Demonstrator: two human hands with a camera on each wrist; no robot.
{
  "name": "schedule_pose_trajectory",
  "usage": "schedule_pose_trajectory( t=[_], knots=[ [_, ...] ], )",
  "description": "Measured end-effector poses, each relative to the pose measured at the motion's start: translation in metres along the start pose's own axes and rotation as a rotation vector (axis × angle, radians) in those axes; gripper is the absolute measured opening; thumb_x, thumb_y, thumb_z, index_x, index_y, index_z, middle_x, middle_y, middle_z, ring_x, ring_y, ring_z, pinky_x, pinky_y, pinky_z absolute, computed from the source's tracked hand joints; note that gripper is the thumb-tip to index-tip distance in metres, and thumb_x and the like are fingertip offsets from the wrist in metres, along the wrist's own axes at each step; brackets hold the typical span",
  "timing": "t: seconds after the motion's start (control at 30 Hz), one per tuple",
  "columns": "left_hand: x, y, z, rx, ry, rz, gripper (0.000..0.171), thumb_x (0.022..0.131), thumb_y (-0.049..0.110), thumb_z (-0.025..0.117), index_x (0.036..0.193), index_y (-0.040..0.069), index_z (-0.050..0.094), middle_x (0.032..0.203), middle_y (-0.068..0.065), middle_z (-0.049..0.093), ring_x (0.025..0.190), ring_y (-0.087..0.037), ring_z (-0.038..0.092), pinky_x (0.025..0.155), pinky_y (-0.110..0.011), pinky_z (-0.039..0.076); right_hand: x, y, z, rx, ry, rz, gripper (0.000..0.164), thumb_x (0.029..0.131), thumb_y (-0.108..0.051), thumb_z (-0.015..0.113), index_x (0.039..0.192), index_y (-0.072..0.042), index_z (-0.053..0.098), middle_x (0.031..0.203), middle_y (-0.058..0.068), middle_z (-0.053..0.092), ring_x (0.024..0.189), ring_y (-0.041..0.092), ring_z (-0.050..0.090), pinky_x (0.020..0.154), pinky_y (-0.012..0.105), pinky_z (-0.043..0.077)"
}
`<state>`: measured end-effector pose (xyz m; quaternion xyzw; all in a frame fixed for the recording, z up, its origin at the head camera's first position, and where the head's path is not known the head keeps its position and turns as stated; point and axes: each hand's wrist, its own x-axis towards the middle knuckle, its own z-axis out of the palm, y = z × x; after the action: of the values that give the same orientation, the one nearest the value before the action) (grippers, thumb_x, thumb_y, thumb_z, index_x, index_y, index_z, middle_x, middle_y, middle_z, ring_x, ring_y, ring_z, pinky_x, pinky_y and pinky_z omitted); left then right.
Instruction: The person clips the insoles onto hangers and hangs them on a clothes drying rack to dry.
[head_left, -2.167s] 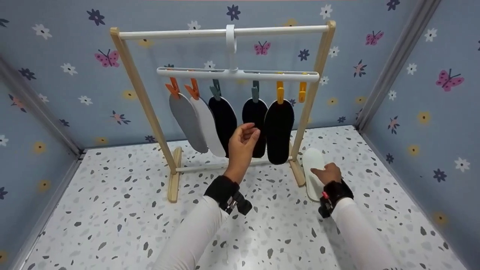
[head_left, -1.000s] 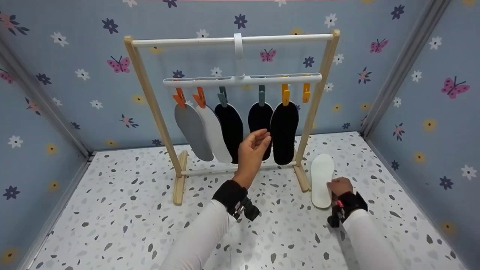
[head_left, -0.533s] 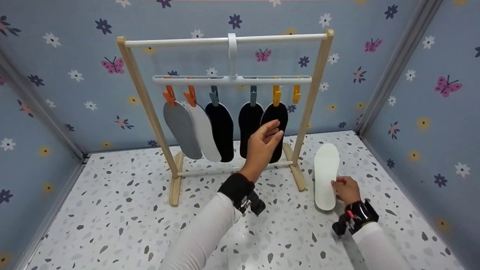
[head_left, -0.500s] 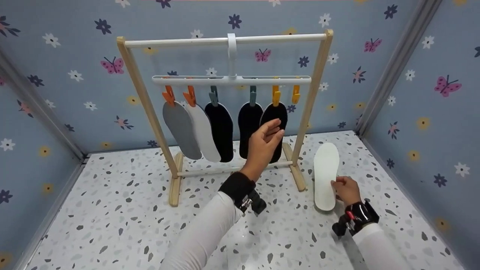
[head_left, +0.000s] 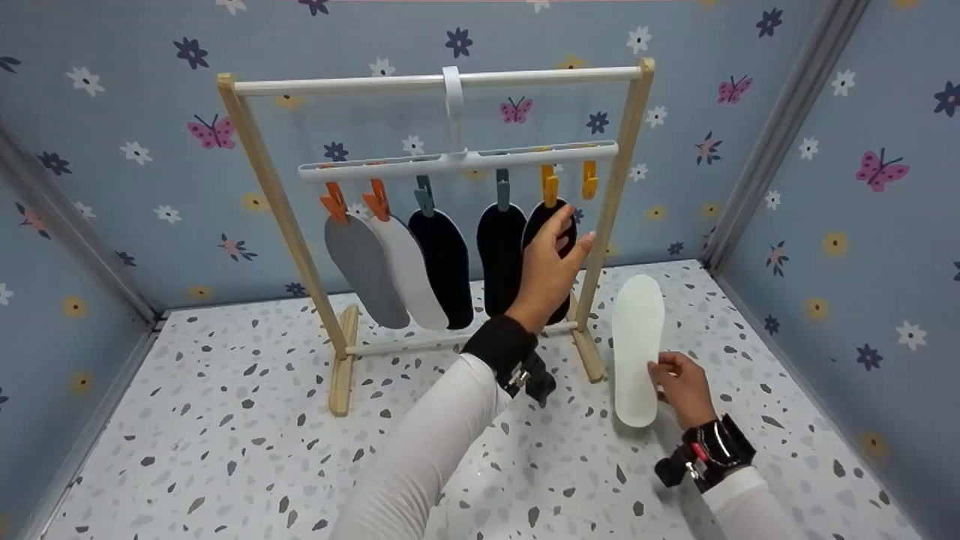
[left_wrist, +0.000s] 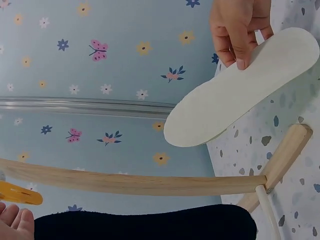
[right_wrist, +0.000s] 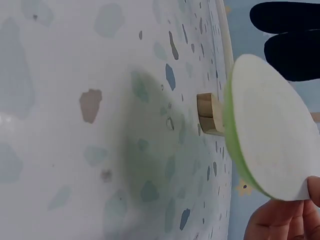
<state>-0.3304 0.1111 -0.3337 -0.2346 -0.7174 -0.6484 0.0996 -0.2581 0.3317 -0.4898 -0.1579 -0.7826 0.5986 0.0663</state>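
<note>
My right hand pinches the right edge of a white insole, held above the floor. The right wrist view shows the insole's green side edge. My left hand is raised in front of the rightmost black insole, fingers loosely bent and thumb apart; whether it touches that insole I cannot tell. A yellow clothespin grips this black insole. Farther right, another yellow clothespin hangs with nothing in it. In the left wrist view, my left fingertips are near a yellow clothespin.
A white hanger hangs from a wooden rack. Orange clothespins hold a grey insole and a whitish one. Green clothespins hold two black insoles. Patterned walls enclose the speckled floor.
My right hand has taken hold of the white insole and lifted it off the floor. My left hand has moved right and up, to the rightmost black insole. The hanger has tilted slightly.
</note>
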Motion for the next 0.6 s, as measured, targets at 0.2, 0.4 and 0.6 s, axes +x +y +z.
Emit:
schedule_pose_trajectory(
  t=[0.2,0.4,0.6],
  knots=[
    [0.01,0.002,0.002,0.053,-0.001,-0.003,0.057,0.096,0.017,0.056,0.145,0.003,0.031,0.149,-0.012,0.033,0.136,-0.019,0.034,0.106,-0.024,0.033,-0.005,0.0,0.004,0.044,-0.019,-0.017,0.03,0.095,-0.013,0.056,0.116,0.007,0.052,0.093,0.004,0.059,0.078,0.007,0.058,0.065,0.027,0.053],
    [0.019,0.002,0.005,0.103,-0.001,-0.026,0.057,0.097,0.017,0.054,0.147,0.004,0.028,0.15,-0.011,0.032,0.137,-0.019,0.033,0.107,-0.025,0.032,-0.008,0.0,0.01,0.075,-0.045,-0.058,0.028,0.093,-0.01,0.058,0.114,0.007,0.052,0.093,0.003,0.059,0.081,0.009,0.057,0.067,0.029,0.054],
    [0.024,0.002,0.009,0.12,0.007,-0.061,0.06,0.097,0.018,0.053,0.148,0.003,0.025,0.152,-0.011,0.028,0.139,-0.02,0.027,0.111,-0.029,0.025,-0.01,0.001,0.021,0.041,-0.055,-0.09,0.026,0.093,-0.01,0.059,0.113,0.006,0.055,0.095,0.006,0.058,0.08,0.011,0.055,0.063,0.026,0.053]
  ],
)
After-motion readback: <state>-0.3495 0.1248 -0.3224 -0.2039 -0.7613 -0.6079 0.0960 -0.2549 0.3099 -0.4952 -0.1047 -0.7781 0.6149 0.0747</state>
